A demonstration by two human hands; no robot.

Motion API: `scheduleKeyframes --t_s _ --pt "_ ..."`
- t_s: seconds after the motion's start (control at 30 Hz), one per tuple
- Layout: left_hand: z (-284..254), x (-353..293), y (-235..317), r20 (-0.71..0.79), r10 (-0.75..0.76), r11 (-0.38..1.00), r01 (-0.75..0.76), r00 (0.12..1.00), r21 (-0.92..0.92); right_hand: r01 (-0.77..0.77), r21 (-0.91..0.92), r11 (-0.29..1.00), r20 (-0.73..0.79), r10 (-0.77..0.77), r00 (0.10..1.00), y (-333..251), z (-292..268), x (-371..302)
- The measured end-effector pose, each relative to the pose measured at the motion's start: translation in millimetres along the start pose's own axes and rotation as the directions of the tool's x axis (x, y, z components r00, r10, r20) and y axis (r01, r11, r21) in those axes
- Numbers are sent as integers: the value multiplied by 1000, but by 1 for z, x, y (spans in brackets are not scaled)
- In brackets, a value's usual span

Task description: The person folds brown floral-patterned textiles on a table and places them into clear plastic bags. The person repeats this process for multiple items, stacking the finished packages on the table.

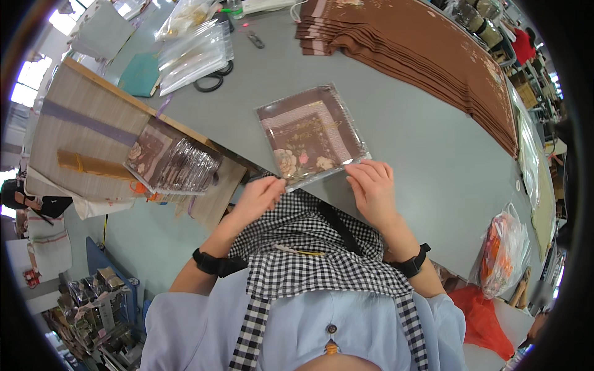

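A folded brown scarf with pink and cream flowers lies flat inside a clear plastic bag (312,133) on the grey table in front of me. My left hand (258,196) pinches the bag's near left corner, its fingers curled together. At the near right corner, my right hand (373,188) holds the bag's edge between the thumb and the bent fingers. The near edge of the bag runs between both hands, just at the table's edge.
A pile of similar bagged scarves (176,161) rests on a wooden surface to the left. Layered brown fabric (421,55) covers the far right. Empty clear bags (195,59), black-handled scissors (210,80) and a teal booklet (140,75) lie far left. A plastic bag with orange contents (500,250) sits right.
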State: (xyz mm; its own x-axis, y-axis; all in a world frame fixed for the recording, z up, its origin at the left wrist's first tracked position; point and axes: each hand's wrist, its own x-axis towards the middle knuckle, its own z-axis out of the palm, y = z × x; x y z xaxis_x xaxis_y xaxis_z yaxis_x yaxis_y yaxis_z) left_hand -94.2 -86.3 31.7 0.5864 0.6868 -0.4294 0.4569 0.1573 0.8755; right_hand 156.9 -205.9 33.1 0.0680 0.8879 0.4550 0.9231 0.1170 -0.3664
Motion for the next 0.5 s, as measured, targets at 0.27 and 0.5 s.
scheduleKeyframes --t_s 0.27,0.5 --pt "20 19 -26 22 129 975 -123 991 -187 312 232 922 132 -347 928 -44 55 32" --pt "-27 10 -35 6 118 964 -113 993 -239 283 35 959 142 -285 948 -19 27 36"
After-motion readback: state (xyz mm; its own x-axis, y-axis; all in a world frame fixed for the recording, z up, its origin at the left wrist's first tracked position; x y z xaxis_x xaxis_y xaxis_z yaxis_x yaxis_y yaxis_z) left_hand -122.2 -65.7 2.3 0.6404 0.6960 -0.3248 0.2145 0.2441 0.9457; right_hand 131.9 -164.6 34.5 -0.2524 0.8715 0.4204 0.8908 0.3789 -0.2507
